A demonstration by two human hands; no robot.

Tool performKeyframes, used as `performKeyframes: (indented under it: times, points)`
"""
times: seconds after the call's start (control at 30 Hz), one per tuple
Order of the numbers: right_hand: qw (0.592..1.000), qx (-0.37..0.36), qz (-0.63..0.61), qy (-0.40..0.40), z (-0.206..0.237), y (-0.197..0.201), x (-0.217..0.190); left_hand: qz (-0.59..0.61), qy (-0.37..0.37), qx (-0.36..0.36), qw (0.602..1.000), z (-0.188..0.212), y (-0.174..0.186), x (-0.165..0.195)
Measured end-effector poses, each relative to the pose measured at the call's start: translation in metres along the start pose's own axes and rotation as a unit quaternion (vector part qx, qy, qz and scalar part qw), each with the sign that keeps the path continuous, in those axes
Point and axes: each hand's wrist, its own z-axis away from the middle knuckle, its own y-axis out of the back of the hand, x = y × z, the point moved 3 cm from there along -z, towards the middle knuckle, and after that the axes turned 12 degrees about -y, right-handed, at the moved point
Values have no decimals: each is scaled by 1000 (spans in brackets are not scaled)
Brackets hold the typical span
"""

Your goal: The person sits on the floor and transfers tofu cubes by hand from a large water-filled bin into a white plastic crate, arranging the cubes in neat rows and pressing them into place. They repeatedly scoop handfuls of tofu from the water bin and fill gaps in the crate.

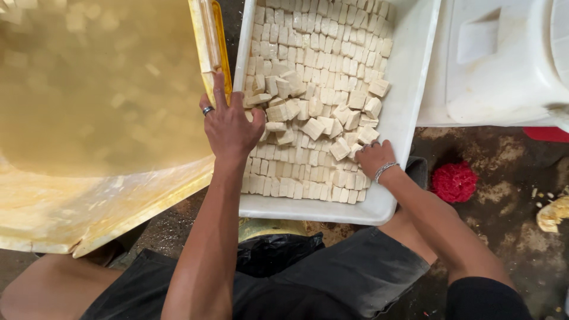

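Dark shorts (332, 284) nearest, both hands working over pale cut tofu cubes (314, 127)
Left hand (230, 125) is lying open, fingers spread, on cubes inside the white rectangular plastic tray (409, 89) beside a yellow tub of cloudy liquid (95, 101); right hand (373, 157) is curling onto cubes, grip unclear

Setting: small food-making workshop, likely tofu production. Evidence: white tray (409, 89) packed with rows of pale cut cubes (314, 77); large yellow tub (118, 219) of cloudy yellowish liquid (101, 83) beside it; white plastic container (504, 65); red scrubber (454, 182) on stained, wet, scrap-strewn floor (504, 172).
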Motion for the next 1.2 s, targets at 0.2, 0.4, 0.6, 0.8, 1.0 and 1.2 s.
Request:
performKeyframes:
  times: [0.2, 0.4, 0.6, 0.8, 1.0, 1.2]
  points:
    - [979, -84, -180, -48, -1, 40, 16, 30, 37, -44, 998, 1, 0, 0]
    - [950, 175, -255, -48, -2, 29, -47, 22, 10, -9, 1000, -1, 4, 2]
    - [951, 136, -274, -49, -15, 16, -51, 33, 28, -15, 999, -2, 4, 3]
    - [884, 104, -453, -51, -31, 36, -37, 20, 13, -23, 999, -2, 5, 2]
    - [887, 293, -351, 63, -51, 73, -83, 24, 18, -21, 999, -3, 6, 2]
    - [899, 232, -367, 65, -68, 79, -71, 22, 23, -30, 999, -4, 6, 1]
